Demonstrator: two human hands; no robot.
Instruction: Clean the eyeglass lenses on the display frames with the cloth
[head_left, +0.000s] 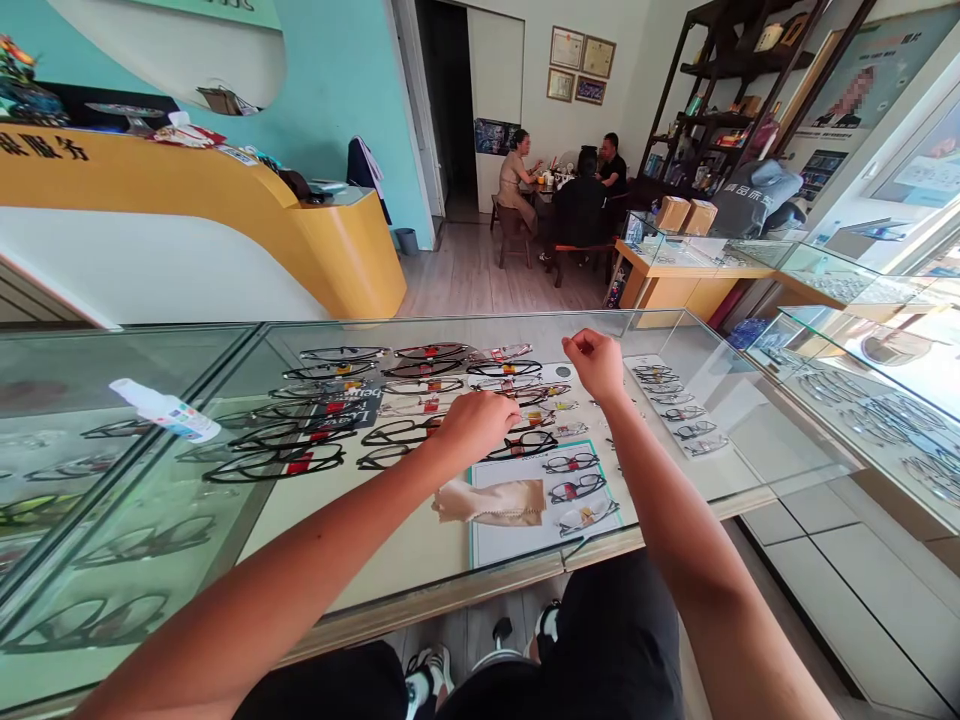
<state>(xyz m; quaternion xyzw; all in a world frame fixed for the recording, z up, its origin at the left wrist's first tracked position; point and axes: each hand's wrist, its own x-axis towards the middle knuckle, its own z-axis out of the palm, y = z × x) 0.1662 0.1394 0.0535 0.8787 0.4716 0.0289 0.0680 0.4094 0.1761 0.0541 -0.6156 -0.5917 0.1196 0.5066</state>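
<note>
My left hand (480,425) is over the rows of glasses on the glass counter, its fingers curled together near a dark-framed pair (523,444). Whatever it grips, if anything, is too small to make out. My right hand (594,362) is raised near the counter's far edge, fingers bent in; its fingertips show nothing I can name. Several black-framed glasses (281,462) lie in rows to the left. A crumpled beige cloth (495,502) rests in front of my left hand, beside three pairs at the teal-edged sheet (506,545).
A white spray bottle (165,410) lies at the left on the glass counter (360,590). More glasses (679,410) sit at the right. Beyond, people sit around a table (553,180); a yellow reception desk (352,250) is at the back left.
</note>
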